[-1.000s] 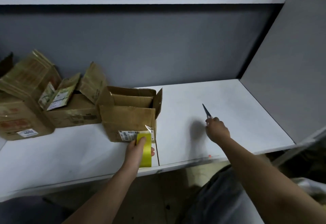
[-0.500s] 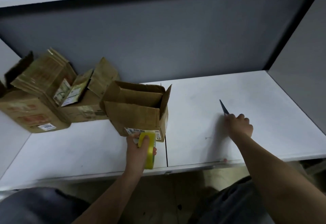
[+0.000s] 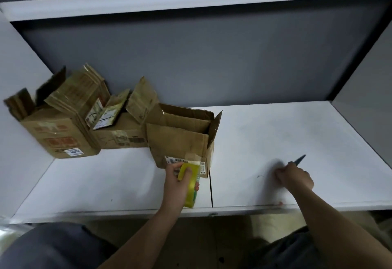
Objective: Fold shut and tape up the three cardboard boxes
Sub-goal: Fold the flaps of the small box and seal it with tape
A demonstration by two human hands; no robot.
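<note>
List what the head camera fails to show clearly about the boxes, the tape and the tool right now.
- Nearest box contents: hidden by its raised front flap.
- Shipping label text: too small, partly covered by the left hand and yellow tape roll.
- Tool in the right hand: only a dark pointed tip shows; the grip hides the rest, and motion blur smears it.
- Left box and middle box interiors: blocked by upright flaps.

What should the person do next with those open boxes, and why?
Probably set down the blade that the right hand grips, freeing it to fold the nearest cardboard box shut. Its flaps stand open, and the left hand already holds the yellow tape roll.
</note>
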